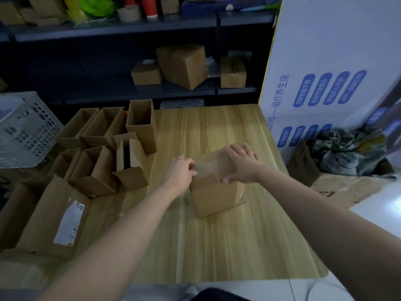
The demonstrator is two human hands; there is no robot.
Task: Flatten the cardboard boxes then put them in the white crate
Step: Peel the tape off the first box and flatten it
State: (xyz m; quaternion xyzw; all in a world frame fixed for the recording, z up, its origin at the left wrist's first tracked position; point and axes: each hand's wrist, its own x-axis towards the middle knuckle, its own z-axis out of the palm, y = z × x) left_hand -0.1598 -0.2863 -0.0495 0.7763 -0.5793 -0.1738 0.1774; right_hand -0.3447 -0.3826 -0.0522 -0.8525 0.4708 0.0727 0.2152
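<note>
A small cardboard box [214, 192] with clear tape across its top stands in the middle of the wooden table [217, 246]. My left hand [181, 169] has its fingers curled at the box's top left edge, pinching at the tape there. My right hand [243, 165] lies over the top right of the box, thumb down its near side, gripping it. Several open-topped cardboard boxes [102, 148] stand in a cluster on the table's left side. The white crate [26, 129] with perforated walls sits at the far left, beyond the table.
A larger flat box with a white label [50, 218] lies at the table's near left. Dark shelves [173, 88] behind hold more cardboard boxes. A big white printed carton [325, 72] stands at the right, with a box of crumpled cloth [347, 153] on the floor.
</note>
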